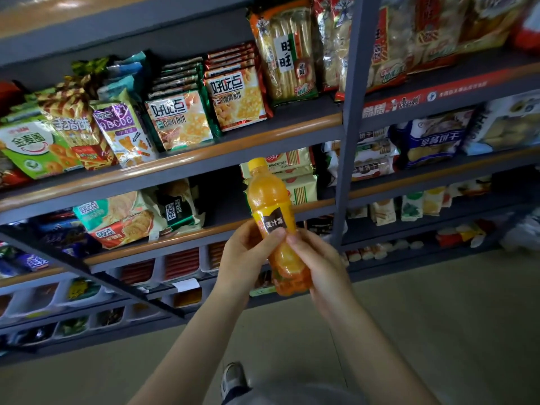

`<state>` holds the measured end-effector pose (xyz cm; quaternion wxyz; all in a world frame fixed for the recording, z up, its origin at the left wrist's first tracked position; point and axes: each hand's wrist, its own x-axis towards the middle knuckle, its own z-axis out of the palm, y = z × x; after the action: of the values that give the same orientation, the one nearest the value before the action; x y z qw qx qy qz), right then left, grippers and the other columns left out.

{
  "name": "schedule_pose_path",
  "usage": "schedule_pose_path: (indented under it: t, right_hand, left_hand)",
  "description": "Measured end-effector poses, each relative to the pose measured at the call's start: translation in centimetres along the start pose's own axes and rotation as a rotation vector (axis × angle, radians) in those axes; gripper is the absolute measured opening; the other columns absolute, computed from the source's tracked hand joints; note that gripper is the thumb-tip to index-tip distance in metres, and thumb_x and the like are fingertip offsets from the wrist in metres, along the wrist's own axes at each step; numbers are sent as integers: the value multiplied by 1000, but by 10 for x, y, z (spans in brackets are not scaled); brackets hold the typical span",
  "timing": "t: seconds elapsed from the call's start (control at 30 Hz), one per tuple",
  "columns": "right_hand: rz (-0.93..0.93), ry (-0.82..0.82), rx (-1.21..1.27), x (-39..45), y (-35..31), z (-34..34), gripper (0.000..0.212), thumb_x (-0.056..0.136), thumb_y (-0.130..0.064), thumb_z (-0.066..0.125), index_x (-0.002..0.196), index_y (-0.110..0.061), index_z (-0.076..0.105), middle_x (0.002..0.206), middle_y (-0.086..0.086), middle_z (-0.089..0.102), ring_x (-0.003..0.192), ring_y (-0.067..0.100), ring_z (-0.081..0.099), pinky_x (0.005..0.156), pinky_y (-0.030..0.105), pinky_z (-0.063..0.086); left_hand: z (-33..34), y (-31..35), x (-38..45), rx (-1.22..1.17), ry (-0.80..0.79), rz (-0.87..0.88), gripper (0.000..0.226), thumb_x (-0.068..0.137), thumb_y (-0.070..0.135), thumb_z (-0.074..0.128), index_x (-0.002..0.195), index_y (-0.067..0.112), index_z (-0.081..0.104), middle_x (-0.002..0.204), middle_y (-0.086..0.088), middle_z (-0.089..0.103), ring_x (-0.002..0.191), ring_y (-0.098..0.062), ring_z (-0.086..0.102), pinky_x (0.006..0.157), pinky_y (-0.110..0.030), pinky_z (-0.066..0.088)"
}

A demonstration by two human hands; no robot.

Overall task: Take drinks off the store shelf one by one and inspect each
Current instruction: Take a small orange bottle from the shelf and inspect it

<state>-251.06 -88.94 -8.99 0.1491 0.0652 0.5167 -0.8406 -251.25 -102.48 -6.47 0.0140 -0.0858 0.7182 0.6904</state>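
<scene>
**Orange drink bottle held up in both hands before snack shelves**

Currently both hands are raised in front of the shelving, gripping one orange drink bottle (pixel 274 226) between them. Bottle is roughly upright, top leaning slightly left, yellow cap (pixel 256 163) on. Orange liquid fills it; a yellow label with a dark panel and pale characters wraps the middle.

Left hand (pixel 245 258) holds the bottle from the left side, thumb curled across the label front. Right hand (pixel 318 264) holds the lower part from the right, thumb tip meeting the label just beside the left thumb, fingers wrapped behind the base. Both forearms are bare and reach up from the bottom of the view.

Bottle is off the shelf, held in the air in front of the grey shelving unit (pixel 347 118), level with its middle tiers.

Upper tier: biscuit and cracker packs (pixel 178 121) in rows, taller rice cracker bags (pixel 286 54) to the right. Behind the bottle: pale cracker packs (pixel 298 171). Lower tiers: more snack packs and small trays of goods, too blurred to name. Right bay holds blue and white biscuit bags (pixel 432 141).

Floor (pixel 438 317) is pale. A shoe (pixel 233 375) shows at the bottom edge.
</scene>
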Motion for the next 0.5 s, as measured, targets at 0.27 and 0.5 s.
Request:
schedule_pose_path:
  t: [0.27, 0.5]
  right_hand:
    - [-103, 124, -14, 1, 1, -5, 16, 101, -24, 56, 109, -26, 70, 104, 0, 76, 98, 20, 73, 78, 35, 58]
    - [-205, 34, -154, -3, 0, 5, 22, 93, -29, 66, 113, -37, 65, 114, -3, 72, 98, 5, 71, 76, 21, 58]
  left_hand:
    - [2, 0, -1, -84, 32, -94, 57, 76, 45, 73, 124, 16, 65, 112, -6, 75, 103, -24, 72, 88, -39, 57]
    - [-8, 3, -4, -68, -55, -118, 42, 80, 35, 73, 118, 17, 71, 109, -8, 76, 102, -28, 73, 76, -32, 59]
